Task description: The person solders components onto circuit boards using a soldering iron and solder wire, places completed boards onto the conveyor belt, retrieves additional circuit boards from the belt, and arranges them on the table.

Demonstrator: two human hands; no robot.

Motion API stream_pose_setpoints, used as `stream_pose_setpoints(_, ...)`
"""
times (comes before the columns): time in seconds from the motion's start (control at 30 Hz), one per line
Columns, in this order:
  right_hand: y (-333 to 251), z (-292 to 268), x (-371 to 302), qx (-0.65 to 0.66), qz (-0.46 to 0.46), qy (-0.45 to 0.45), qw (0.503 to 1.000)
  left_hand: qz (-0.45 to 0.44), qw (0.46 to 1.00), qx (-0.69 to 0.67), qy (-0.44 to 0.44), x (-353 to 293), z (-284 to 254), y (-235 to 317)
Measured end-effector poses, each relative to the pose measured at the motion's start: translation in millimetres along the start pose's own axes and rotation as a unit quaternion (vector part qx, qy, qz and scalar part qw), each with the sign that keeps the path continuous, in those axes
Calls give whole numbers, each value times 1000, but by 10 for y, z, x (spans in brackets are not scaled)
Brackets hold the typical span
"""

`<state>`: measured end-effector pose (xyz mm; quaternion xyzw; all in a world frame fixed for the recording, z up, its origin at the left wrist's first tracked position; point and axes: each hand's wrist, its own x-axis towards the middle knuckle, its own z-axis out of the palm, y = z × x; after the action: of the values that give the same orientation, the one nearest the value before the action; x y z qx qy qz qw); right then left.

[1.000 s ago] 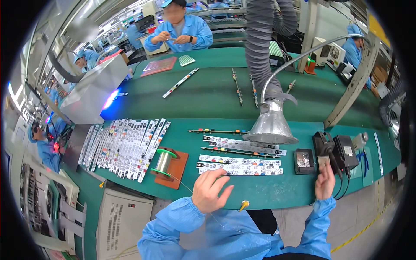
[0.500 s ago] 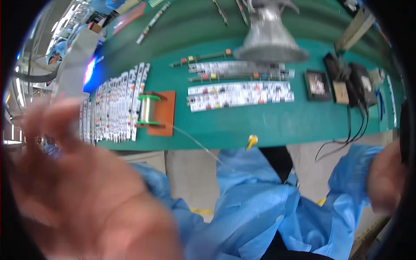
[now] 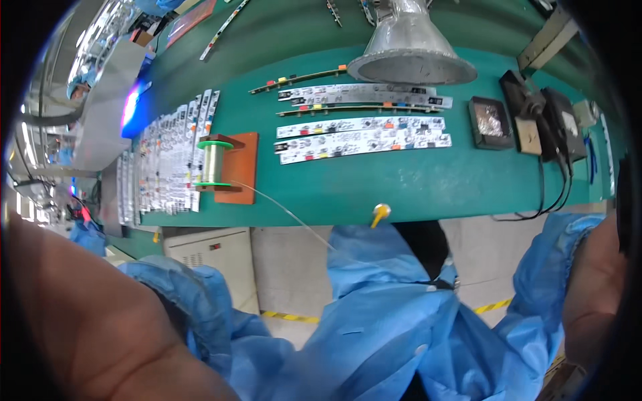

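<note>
My left hand (image 3: 87,314) fills the lower left corner, very close to the camera, with only its palm and wrist showing. At the right rim my right hand (image 3: 595,287) is raised just as close, blue sleeve below it. Neither hand touches anything on the green bench (image 3: 414,184), and the fingers of both are out of view. Two long white circuit strips (image 3: 364,137) lie side by side in the middle of the bench, thinner strips (image 3: 361,97) behind them. A spool of solder wire (image 3: 215,164) stands on an orange holder, its thin wire trailing down toward my lap.
A metal fume funnel (image 3: 409,50) hangs over the far strips. A soldering iron stand (image 3: 528,117) and a small black tray (image 3: 490,121) sit at the right, cables hanging off the edge. Several white boards (image 3: 164,160) are laid out at the left. A white cabinet (image 3: 214,257) stands under the bench.
Both hands left the bench and rose close to the camera's sides. The view tipped downward, showing my blue-clad lap, and the motion blur has settled.
</note>
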<state>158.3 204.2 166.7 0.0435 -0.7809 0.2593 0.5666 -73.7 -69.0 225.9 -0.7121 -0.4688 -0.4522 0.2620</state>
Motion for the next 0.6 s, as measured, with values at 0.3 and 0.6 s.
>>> stream_pose_setpoints(0.3,482,-270,-168,-70,123,83,987,-6,987,158,-2,75,52,-250)
stream_pose_setpoints(0.6,637,-413,-130,-57,133,100,984,-259,891,259,-268,-491,778,-1306)
